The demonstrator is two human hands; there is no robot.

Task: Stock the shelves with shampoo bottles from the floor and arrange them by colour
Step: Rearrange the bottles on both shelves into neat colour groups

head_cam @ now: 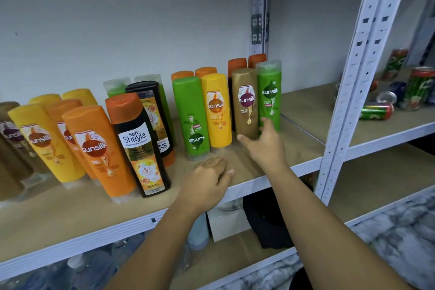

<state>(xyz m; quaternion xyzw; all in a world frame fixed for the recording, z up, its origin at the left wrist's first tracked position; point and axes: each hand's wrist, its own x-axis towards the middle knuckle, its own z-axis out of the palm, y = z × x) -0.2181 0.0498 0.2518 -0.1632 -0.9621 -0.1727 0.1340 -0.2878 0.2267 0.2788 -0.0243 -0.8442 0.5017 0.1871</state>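
Shampoo bottles stand in mixed colours along a wooden shelf (70, 214). At the right end stand a green bottle (269, 96), a brown bottle (246, 103), a yellow bottle (217, 110) and an upside-down green bottle (191, 115). My right hand (264, 146) is open at the foot of the brown and right green bottles, its fingers touching them without a grip. My left hand (209, 179) rests on the shelf in front of the upside-down green bottle, fingers loosely curled, holding nothing. Further left are a black Shayla bottle (138, 143), orange bottles (101, 148) and yellow ones (44, 141).
A white perforated upright (360, 73) bounds the shelf on the right. Beyond it a neighbouring shelf holds drink cans (376, 110), one lying on its side. The lower shelf holds a white box (228, 221), a dark object and water bottles.
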